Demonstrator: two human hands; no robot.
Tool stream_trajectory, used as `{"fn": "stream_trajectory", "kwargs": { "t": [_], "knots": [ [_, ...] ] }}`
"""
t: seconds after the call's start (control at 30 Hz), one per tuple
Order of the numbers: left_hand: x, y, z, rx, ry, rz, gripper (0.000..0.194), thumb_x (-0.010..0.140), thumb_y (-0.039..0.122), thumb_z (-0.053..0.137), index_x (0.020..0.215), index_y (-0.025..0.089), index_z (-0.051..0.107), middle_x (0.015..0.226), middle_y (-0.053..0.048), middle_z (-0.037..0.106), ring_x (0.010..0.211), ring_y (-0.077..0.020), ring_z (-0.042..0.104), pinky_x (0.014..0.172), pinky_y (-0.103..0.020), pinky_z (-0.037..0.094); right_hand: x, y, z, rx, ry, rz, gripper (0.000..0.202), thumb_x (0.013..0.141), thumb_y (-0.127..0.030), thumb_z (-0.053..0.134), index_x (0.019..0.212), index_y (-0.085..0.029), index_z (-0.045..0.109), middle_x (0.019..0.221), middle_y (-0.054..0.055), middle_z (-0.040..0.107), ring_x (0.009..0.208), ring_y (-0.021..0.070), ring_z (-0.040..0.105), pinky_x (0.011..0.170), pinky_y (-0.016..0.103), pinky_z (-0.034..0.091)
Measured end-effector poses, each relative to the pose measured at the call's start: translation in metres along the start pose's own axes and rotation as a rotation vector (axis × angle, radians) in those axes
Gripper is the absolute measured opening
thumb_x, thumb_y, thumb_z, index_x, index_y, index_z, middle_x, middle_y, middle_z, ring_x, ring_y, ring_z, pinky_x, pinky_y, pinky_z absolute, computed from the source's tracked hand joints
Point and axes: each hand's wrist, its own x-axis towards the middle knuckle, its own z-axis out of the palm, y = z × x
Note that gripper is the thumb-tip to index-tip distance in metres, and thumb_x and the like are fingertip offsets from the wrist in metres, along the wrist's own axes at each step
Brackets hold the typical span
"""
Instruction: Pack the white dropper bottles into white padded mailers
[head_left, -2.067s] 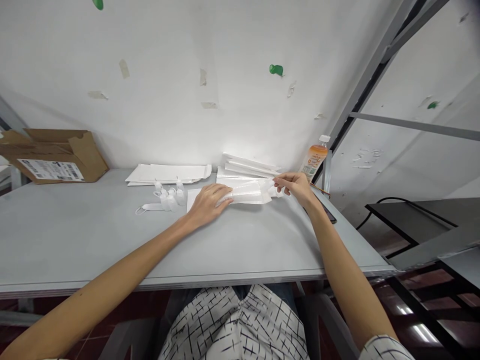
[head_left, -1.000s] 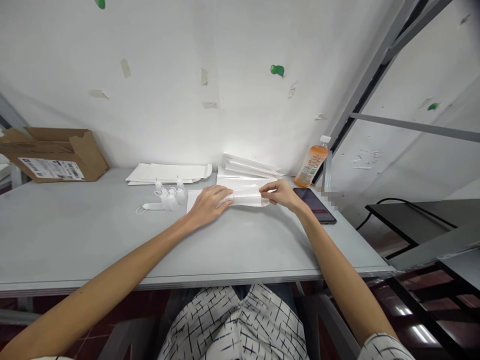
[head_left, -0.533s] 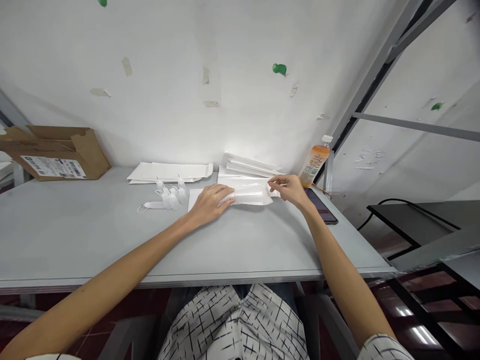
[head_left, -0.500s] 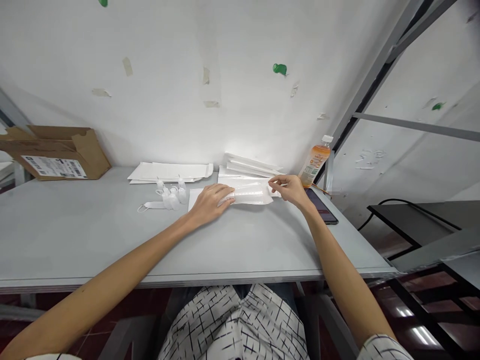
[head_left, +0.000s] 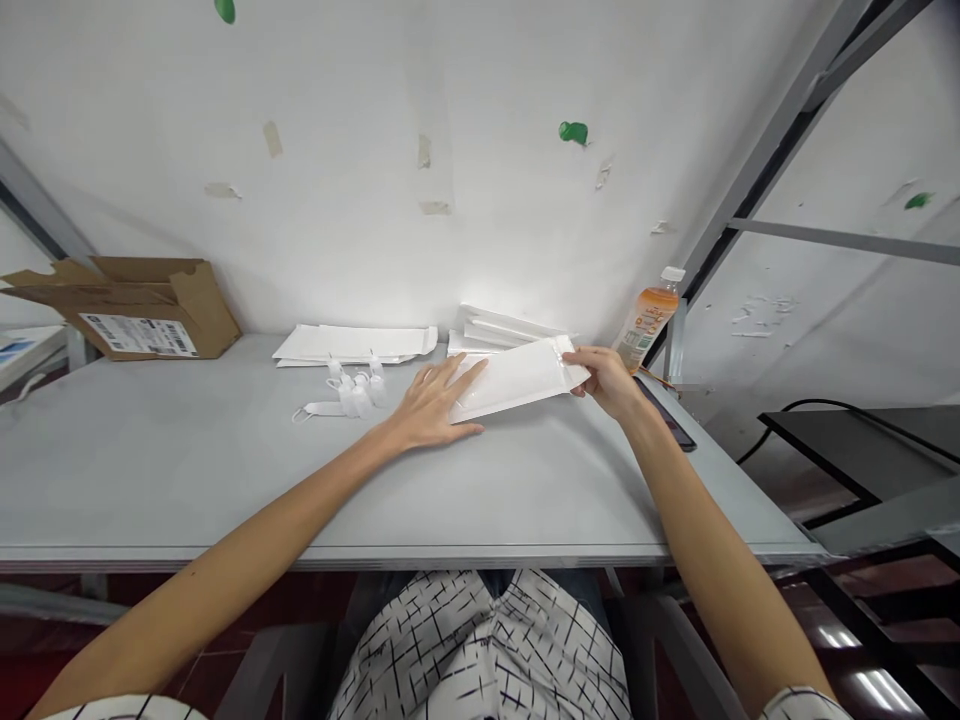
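The white envelope (head_left: 517, 380) is located between the two hands, above the rear half of the desk (head_left: 480, 500), with its long axis slanting up toward the right in the view. The right hand (head_left: 611, 380) pinches the right end of the white envelope, thumb on the upper face and the other fingers partly hidden beneath it. The left hand (head_left: 435, 405) is spread palm down at the opposite end; its index finger overlaps the left edge, and its thumb extends below the lower corner. Whether the left palm bears on the desk cannot be determined. Directly behind the white envelope lies a loose pile of white sleeves (head_left: 499, 328), partly covered by it. To the left of this pile, a flat white stack (head_left: 352, 343) lies near the wall (head_left: 337, 250). A cluster of small white pieces (head_left: 360, 397), some with thin loops, sits in front of the flat white stack, near the left hand. An open cardboard box (head_left: 206, 310) with a printed label (head_left: 139, 335) stands at the far left. Beyond the right hand, an orange bottle (head_left: 649, 318) with a white cap leans; a dark phone (head_left: 675, 425) lies beside the right wrist, partly hidden.
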Motion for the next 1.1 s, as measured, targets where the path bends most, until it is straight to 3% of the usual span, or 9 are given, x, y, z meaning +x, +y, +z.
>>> {"fn": "stream_trajectory", "kwargs": {
  "t": [0.13,0.27,0.43,0.57,0.67,0.77,0.93,1.1],
  "knots": [
    [-0.001,0.000,0.003,-0.016,-0.034,-0.007,0.094,0.082,0.049,0.069,0.158,0.030,0.018,0.161,-0.016,0.027,0.145,-0.0375,0.030,0.116,-0.059,0.027,0.000,-0.003,-0.002,0.012,0.006,-0.037,0.025,0.067,-0.034,0.073,0.062,-0.018,0.054,0.053,-0.001,0.048,0.041,0.0093,0.041,0.036,0.024,0.031],
    [-0.001,-0.002,0.002,-0.010,0.054,-0.045,0.079,0.090,0.041,0.061,0.157,0.028,0.023,0.160,-0.016,0.026,0.148,-0.0373,0.025,0.117,-0.059,0.025,0.002,-0.005,-0.012,0.032,0.103,-0.082,0.028,0.070,-0.033,0.073,0.063,-0.019,0.051,0.053,-0.002,0.047,0.040,0.0085,0.042,0.036,0.023,0.032],
    [-0.001,-0.008,0.004,-0.001,0.133,-0.061,0.052,0.097,0.036,0.047,0.148,0.023,0.043,0.153,-0.015,0.038,0.141,-0.0335,0.037,0.114,-0.055,0.032,0.010,0.014,-0.022,-0.042,0.303,0.122,0.020,0.076,-0.019,0.071,0.066,-0.015,0.054,0.051,-0.002,0.049,0.035,0.0057,0.041,0.031,0.018,0.025],
    [-0.002,-0.009,0.009,0.014,0.083,-0.041,0.045,0.099,0.037,0.042,0.140,0.021,0.052,0.149,-0.016,0.044,0.138,-0.0334,0.042,0.112,-0.056,0.036,0.015,0.024,-0.019,-0.096,0.403,0.230,0.016,0.083,-0.016,0.067,0.070,-0.013,0.057,0.052,-0.001,0.053,0.035,0.0070,0.046,0.030,0.018,0.030],
    [-0.003,-0.007,0.010,0.013,-0.002,-0.055,0.049,0.099,0.042,0.042,0.144,0.024,0.049,0.155,-0.015,0.038,0.143,-0.0348,0.036,0.113,-0.058,0.033,0.014,0.020,-0.016,-0.085,0.460,0.217,0.019,0.086,-0.024,0.069,0.074,-0.014,0.057,0.057,0.000,0.055,0.037,0.0097,0.054,0.029,0.018,0.035],
    [-0.003,-0.005,0.009,0.017,-0.080,-0.092,0.053,0.100,0.046,0.041,0.149,0.026,0.043,0.160,-0.015,0.030,0.147,-0.0363,0.029,0.116,-0.060,0.028,0.010,0.014,-0.012,-0.079,0.438,0.191,0.025,0.081,-0.033,0.076,0.084,-0.015,0.058,0.070,0.004,0.063,0.045,0.0145,0.064,0.030,0.020,0.041],
    [-0.004,-0.009,0.011,0.017,-0.034,-0.114,0.050,0.099,0.044,0.044,0.146,0.027,0.047,0.162,-0.014,0.027,0.149,-0.0363,0.024,0.116,-0.062,0.026,0.006,0.017,-0.005,-0.026,0.338,0.158,0.050,0.066,-0.003,0.081,0.105,-0.017,0.052,0.073,0.004,0.069,0.057,0.0194,0.071,0.043,0.024,0.057],
    [-0.004,-0.009,0.013,-0.011,0.010,-0.092,0.051,0.098,0.043,0.046,0.146,0.026,0.047,0.161,-0.014,0.028,0.148,-0.0367,0.027,0.115,-0.063,0.028,0.011,0.028,-0.005,0.062,0.399,0.145,0.034,0.066,0.005,0.077,0.083,-0.016,0.056,0.065,0.003,0.065,0.060,0.0174,0.071,0.061,0.026,0.066]
  ]
}}
